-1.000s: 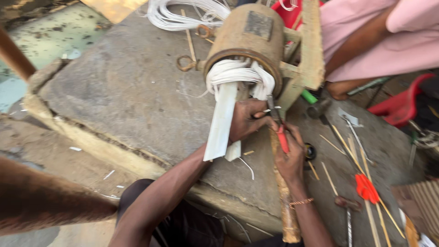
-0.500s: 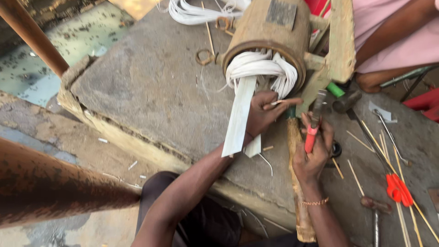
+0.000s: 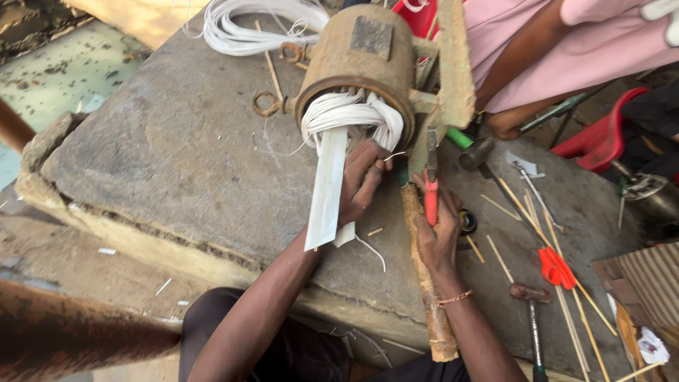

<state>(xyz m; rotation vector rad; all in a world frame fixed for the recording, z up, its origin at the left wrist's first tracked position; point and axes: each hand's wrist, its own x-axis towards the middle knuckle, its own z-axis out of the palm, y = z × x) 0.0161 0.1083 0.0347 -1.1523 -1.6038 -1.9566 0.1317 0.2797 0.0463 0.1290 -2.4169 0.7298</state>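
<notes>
A rusty brown motor housing [image 3: 364,53] lies on its side on a concrete slab [image 3: 177,155]. White winding wires [image 3: 350,113] bulge out of its open end, and a long white paper strip [image 3: 327,187] hangs down from them. My left hand [image 3: 362,180] presses against the wires at the lower edge of the opening, fingers curled on them beside the strip. My right hand [image 3: 437,226] grips red-handled pliers [image 3: 431,180], jaws pointing up toward the motor's right side.
A wooden stick [image 3: 424,283] lies under my right wrist. Thin sticks, a hammer [image 3: 532,318], orange-handled cutters [image 3: 555,267] and a green-handled tool [image 3: 461,139] lie at the right. A coil of white wire [image 3: 247,28] lies behind the motor. Another person in pink [image 3: 552,49] sits opposite.
The view has shifted slightly. My right hand has raised the pliers nearer the motor's right side. My left hand stays on the wires at the opening.
</notes>
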